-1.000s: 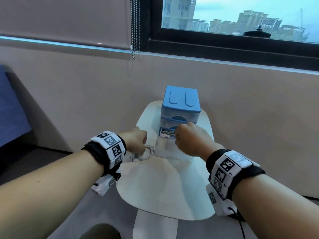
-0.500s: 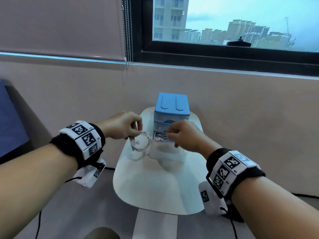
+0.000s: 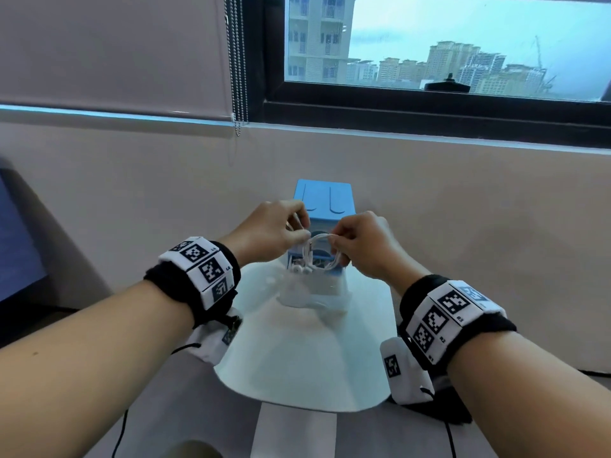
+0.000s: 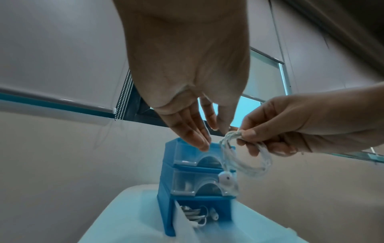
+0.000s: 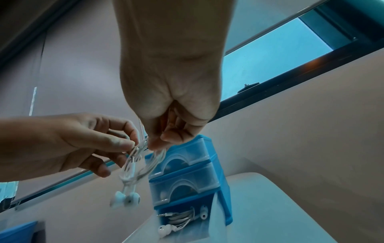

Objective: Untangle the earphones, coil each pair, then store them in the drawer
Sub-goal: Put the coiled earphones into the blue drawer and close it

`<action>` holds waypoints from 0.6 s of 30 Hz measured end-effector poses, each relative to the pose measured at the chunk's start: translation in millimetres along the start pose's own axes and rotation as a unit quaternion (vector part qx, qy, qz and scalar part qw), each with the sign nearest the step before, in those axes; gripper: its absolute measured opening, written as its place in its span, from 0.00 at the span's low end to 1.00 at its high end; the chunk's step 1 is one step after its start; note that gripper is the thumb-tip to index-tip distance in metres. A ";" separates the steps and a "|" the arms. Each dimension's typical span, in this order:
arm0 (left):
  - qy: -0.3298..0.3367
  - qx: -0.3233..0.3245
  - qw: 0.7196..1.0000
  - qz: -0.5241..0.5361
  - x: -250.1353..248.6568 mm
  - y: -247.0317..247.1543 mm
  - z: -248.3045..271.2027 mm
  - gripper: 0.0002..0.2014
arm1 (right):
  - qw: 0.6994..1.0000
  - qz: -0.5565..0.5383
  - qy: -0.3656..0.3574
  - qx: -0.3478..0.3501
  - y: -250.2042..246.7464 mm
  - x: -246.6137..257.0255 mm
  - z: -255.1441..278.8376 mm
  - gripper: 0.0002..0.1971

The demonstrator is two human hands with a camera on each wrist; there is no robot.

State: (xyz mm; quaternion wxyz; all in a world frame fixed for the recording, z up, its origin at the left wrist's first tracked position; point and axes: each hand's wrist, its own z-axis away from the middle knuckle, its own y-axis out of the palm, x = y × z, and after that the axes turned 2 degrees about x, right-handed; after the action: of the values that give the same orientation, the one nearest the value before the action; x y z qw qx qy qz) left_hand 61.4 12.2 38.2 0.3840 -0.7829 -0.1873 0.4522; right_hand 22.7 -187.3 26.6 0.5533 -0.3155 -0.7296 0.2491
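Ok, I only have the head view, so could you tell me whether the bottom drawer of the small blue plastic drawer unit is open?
Observer: Yes, the translucent bottom drawer is pulled out of the blue plastic drawer unit, with white stored earphones inside.
Operator: Thanks, and the two above?
Observer: The top drawer and middle drawer are both pushed in.
Operator: Where do the held earbuds hang?
Observer: Below the coiled white earphones, the earbuds dangle in the air, not yet inside the open one.

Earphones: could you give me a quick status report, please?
Both hands, left and right, pinch the coiled earphones in the air above the drawer. Bottom drawer open, another pair inside. Nothing in the way.
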 end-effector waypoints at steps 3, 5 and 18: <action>0.000 -0.062 0.997 -0.046 14.6 0.4 -9.5 0.11 | 0.998 -0.048 0.020 -0.033 -3.4 -8.5 -3.7 0.10; -0.006 -0.060 0.995 -0.076 21.8 2.4 -15.7 0.19 | 0.996 -0.065 0.032 -0.047 -0.9 -13.7 -5.3 0.10; -0.018 -0.020 0.990 -0.136 30.3 23.2 -31.3 0.24 | 0.997 0.046 0.062 0.004 57.4 -57.7 -8.0 0.07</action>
State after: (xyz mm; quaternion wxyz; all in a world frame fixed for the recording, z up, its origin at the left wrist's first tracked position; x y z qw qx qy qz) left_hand 102.6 3.3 12.4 0.4227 -0.7497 -0.3074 0.4060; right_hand 51.9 -190.8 -49.7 0.5870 -0.3609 -0.6775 0.2571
